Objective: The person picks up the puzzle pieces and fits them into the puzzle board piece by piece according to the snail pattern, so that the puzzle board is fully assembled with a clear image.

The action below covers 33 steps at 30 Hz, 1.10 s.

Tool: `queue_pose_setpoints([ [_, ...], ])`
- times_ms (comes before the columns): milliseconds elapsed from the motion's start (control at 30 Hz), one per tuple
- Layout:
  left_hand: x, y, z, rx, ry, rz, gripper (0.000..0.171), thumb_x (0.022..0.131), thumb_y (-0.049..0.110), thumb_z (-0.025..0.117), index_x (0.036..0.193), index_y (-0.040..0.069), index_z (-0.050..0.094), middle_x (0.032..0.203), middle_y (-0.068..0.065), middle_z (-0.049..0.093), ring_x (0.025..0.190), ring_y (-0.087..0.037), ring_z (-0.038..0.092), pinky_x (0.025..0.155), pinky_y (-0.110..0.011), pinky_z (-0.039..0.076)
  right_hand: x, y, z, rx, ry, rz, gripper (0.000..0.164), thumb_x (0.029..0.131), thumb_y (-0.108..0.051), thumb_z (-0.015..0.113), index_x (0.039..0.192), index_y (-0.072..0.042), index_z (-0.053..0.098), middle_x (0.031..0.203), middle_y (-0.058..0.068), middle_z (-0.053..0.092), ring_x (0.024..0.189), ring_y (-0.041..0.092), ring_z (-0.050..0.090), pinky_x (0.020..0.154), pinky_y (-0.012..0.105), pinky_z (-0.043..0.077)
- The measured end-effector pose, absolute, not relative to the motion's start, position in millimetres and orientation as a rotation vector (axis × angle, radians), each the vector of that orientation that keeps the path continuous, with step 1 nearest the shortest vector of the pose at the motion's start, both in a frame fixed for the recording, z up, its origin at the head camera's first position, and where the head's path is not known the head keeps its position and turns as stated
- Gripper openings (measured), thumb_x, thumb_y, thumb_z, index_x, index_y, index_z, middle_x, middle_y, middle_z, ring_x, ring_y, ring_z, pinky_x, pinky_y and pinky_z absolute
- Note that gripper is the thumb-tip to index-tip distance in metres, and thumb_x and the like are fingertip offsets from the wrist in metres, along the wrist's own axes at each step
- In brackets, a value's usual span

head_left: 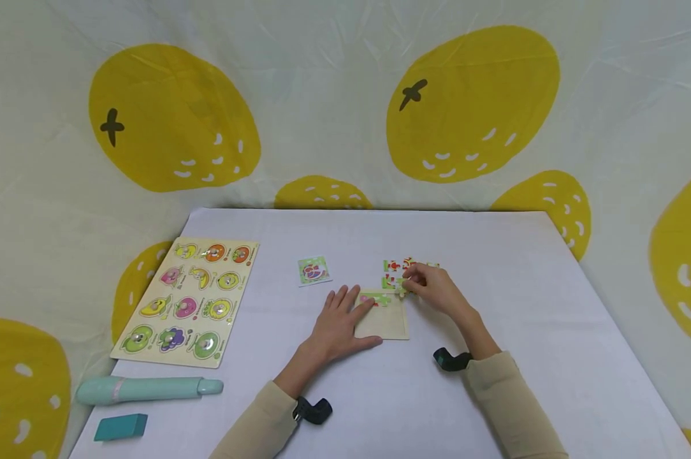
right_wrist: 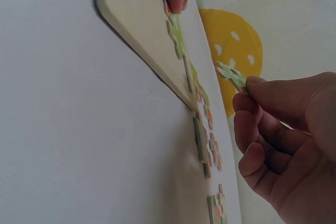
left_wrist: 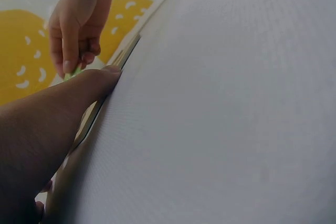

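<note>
Head view shows a small wooden puzzle tray point(head_left: 387, 325) lying just below the middle of the frame on the white table point(head_left: 540, 357), and by the look of it the puzzle is only begun: a short run of placed pieces point(head_left: 375, 298) sits along the tray's upper edge, while most of its pale board shows bare. The left hand point(head_left: 340, 322) lies flat with straight fingers on the left part of the tray, fingertips touching the placed pieces and steadying the board. The right hand point(head_left: 434, 288), just right of the tray's upper right corner, pinches one green jigsaw piece point(right_wrist: 232, 75) between thumb and forefinger; the right wrist view shows it lifted clear of the table, at the right of centre in that frame. Above the tray in the head view a loose cluster of pieces point(head_left: 401, 269) in red, green and white waits on the table, so I judge that most of the filling remains to be done. The tray is thin, light wood with rounded corners, and the pieces are small, flat and knobbed. To the left of the tray lies a small picture card point(head_left: 313, 270), and farther left a fruit peg board point(head_left: 189, 299); at lower left sit a pale green pen-shaped device point(head_left: 147, 389) and a teal block point(head_left: 121, 427).
</note>
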<state>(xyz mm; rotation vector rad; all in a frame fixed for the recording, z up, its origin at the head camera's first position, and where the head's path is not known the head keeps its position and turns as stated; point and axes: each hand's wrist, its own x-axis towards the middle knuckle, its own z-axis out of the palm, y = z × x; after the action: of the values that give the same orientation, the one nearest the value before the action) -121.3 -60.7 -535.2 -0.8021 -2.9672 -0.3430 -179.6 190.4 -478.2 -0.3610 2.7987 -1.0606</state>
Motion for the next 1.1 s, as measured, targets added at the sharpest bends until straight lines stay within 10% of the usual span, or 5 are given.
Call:
queue_pose_setpoints([
  [1100,-121.0,-61.7,-534.1,-0.806,-2.951,-0.351,0.080,0.077,0.079,0.043,0.142,0.032,0.040,0.154,-0.008,0.029,0.143,-0.033,0.024,0.117,-0.053,0.021,-169.6,172.2,-499.3,-0.481,2.799,-0.940,0.011,0.084,-0.018,0.068,0.091,-0.011,0.065,0.072,-0.003,0.057,0.067,0.009,0.049,0.059,0.020,0.041],
])
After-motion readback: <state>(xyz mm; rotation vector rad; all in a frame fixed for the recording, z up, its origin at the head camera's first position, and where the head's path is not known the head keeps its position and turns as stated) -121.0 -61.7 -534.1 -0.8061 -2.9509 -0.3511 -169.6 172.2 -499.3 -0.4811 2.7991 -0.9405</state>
